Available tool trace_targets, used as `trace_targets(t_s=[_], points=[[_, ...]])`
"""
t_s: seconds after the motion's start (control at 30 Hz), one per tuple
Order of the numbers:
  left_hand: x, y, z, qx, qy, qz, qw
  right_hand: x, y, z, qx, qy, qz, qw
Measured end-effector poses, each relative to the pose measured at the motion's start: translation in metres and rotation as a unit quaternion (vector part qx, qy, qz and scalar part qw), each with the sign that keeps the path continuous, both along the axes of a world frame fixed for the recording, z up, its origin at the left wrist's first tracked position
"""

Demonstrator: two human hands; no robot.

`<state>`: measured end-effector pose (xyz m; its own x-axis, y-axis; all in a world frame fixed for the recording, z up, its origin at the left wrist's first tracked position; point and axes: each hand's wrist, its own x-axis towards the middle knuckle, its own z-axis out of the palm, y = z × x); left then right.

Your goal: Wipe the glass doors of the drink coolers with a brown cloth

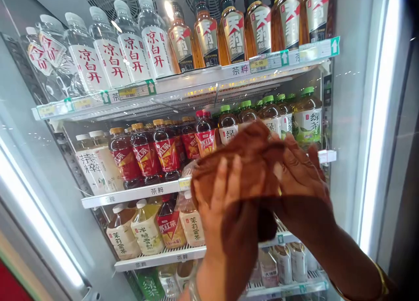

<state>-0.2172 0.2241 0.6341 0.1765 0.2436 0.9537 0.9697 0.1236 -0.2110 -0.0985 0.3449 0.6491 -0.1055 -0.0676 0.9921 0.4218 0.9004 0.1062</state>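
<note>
The brown, creased soft cloth point(252, 161) is located at the centre of the view, in front of the middle and lower shelves of a pale, lit drinks cabinet point(350, 91). Both hands are in contact with the cloth.

Left hand point(225, 209): the fingers point upward and lie against the near face of the cloth, 2 of them close together. The thumb is not clearly visible; whether the hand pinches the cloth cannot be determined. A pale bracelet point(194, 288) encircles the wrist.

Right hand point(303, 183): the fingers are extended and slightly spread, with the hand set against the right edge of the cloth. The fingertips are blurred. A thin gold-coloured bangle point(381, 277) encircles the forearm. The hands are near each other, with cloth between them. A dark fold of the cloth hangs below.

Cabinet contents: the top shelf point(196, 77) carries clear plastic bottles with white caps point(113, 60) at left and amber bottles with dark caps point(233, 34) at right. The next shelf down carries cream-labelled bottles with white caps point(90, 165), dark bottles with orange caps and red labels point(166, 152), and green-capped tea bottles point(308, 117) at right, partly covered by the cloth and right hand. The shelf beneath carries 4 visible larger bottles point(147, 233) left of the left hand. 2 bright white light strips point(376, 117) flank the shelves.
</note>
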Motion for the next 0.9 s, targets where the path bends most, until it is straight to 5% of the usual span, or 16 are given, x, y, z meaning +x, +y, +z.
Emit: trace_targets(t_s=[0.07, 0.13, 0.2, 0.33, 0.4, 0.63, 0.7, 0.83, 0.9], points=[[0.004, 0.002, -0.034, -0.022, 0.026, -0.041, 0.999, 0.007, 0.005, 0.001, -0.005, -0.024, -0.007, 1.000], [0.005, 0.003, -0.048, -0.013, 0.030, -0.055, 0.998, 0.011, 0.010, 0.002, -0.001, -0.041, -0.010, 0.999], [0.006, 0.006, -0.034, -0.009, 0.022, -0.044, 0.999, 0.012, 0.013, 0.003, 0.022, -0.040, -0.003, 0.999], [0.016, 0.018, 0.027, -0.002, 0.006, 0.008, 1.000, 0.012, 0.017, 0.005, 0.033, -0.023, 0.007, 0.999], [0.023, 0.024, 0.038, 0.000, -0.005, 0.018, 1.000, 0.016, 0.021, 0.006, 0.021, -0.020, 0.008, 1.000], [0.036, 0.031, -0.037, -0.025, 0.027, -0.075, 0.997, 0.033, 0.047, 0.006, -0.023, -0.002, -0.028, 0.999], [0.036, 0.031, -0.024, -0.029, 0.012, -0.069, 0.997, 0.033, 0.048, 0.005, -0.029, -0.003, -0.039, 0.999], [0.041, 0.038, 0.043, -0.009, -0.019, -0.010, 1.000, 0.028, 0.047, 0.005, -0.005, 0.018, -0.040, 0.999], [0.046, 0.043, 0.056, 0.006, -0.014, -0.003, 1.000, 0.026, 0.050, 0.004, -0.004, 0.032, -0.031, 0.999]])
